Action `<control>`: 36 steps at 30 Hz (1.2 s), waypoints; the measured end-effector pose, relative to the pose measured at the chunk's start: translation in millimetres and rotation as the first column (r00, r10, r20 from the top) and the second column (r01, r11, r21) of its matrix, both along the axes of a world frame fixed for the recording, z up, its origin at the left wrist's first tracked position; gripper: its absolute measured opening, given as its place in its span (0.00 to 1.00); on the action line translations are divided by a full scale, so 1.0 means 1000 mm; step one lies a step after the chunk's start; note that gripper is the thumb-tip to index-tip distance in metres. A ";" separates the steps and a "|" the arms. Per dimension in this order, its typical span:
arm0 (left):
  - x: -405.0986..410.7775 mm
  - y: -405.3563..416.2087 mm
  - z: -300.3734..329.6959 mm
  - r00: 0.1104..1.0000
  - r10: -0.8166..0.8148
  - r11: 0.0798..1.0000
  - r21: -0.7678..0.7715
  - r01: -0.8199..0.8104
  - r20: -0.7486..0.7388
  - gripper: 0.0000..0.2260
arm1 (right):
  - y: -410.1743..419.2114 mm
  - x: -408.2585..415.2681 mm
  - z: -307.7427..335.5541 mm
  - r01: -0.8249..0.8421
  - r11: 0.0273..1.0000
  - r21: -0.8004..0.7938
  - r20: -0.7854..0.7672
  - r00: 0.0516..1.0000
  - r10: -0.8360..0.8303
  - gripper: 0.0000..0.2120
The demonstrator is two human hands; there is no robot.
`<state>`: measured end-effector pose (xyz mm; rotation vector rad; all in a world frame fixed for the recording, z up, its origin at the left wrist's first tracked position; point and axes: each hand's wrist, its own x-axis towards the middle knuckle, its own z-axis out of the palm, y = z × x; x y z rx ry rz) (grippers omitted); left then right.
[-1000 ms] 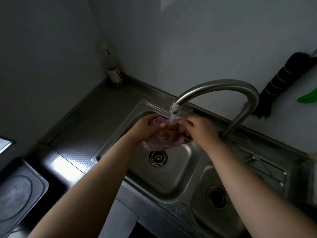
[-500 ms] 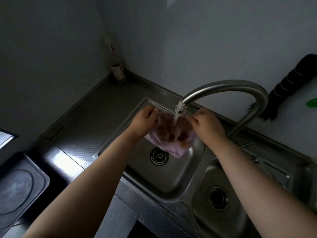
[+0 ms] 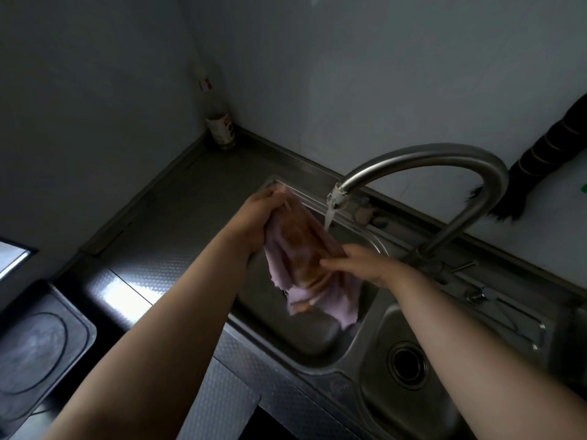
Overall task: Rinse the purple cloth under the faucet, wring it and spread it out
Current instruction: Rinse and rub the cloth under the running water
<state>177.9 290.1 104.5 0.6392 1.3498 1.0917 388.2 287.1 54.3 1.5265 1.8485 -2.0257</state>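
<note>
Purple cloth [image 3: 305, 265] gripped up top by left hand [image 3: 257, 220]; right hand [image 3: 355, 265] pinches mid-fold

Dim grey walls [image 3: 365, 74], steel counter [image 3: 190, 198], glare patch

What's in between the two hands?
In the head view, the purple cloth stretches between the left hand and right hand, under the faucet water.
</note>
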 end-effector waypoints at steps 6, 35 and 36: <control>0.005 -0.007 -0.033 0.798 -0.126 0.990 -0.130 0.060 -0.589 0.13 | -0.001 0.000 0.006 0.543 0.811 -0.218 -0.371 0.723 -0.583 0.18; 0.076 -0.011 -0.040 0.977 0.207 0.926 -0.332 -0.180 0.047 0.16 | -0.010 -0.074 0.005 0.559 0.694 0.454 -0.107 0.807 -0.580 0.21; 0.074 -0.014 -0.040 0.976 0.184 0.933 -0.334 -0.136 0.116 0.16 | -0.007 -0.073 0.006 0.565 0.683 0.463 -0.113 0.802 -0.587 0.18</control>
